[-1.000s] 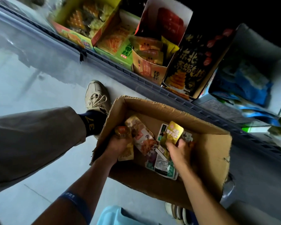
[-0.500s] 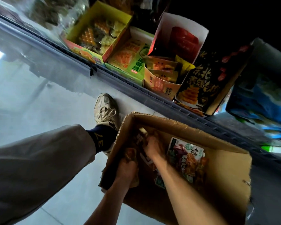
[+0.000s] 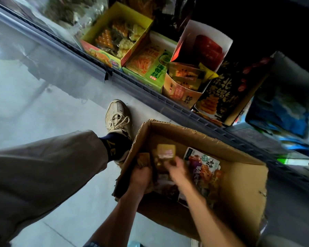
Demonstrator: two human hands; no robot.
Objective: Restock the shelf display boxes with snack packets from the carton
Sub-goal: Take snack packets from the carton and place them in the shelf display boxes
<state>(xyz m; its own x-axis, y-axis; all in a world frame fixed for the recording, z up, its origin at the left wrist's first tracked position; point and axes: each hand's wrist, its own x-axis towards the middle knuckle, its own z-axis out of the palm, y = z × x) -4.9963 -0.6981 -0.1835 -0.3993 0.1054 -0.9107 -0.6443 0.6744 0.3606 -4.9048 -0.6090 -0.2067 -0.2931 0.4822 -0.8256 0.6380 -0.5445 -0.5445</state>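
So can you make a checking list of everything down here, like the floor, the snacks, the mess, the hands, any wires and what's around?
Surface: pale floor, bare where visible.
Job's things: open carton on the floor holding mixed packets; big snack bag lies flat inside; display boxes stand on the shelf.
Clutter: nothing seen.
Grippers: left hand grips brown packets; right hand holds a yellow packet, blurred.
Cables: nothing seen.
Surroundings: shoe beside the carton.

motion blur smears the right hand point(image 3: 175, 166) and the yellow packet point(image 3: 166, 151) it grips, print unreadable. the left hand point(image 3: 141, 177) covers small packets; the carton point(image 3: 246, 189) hides its own near corner.
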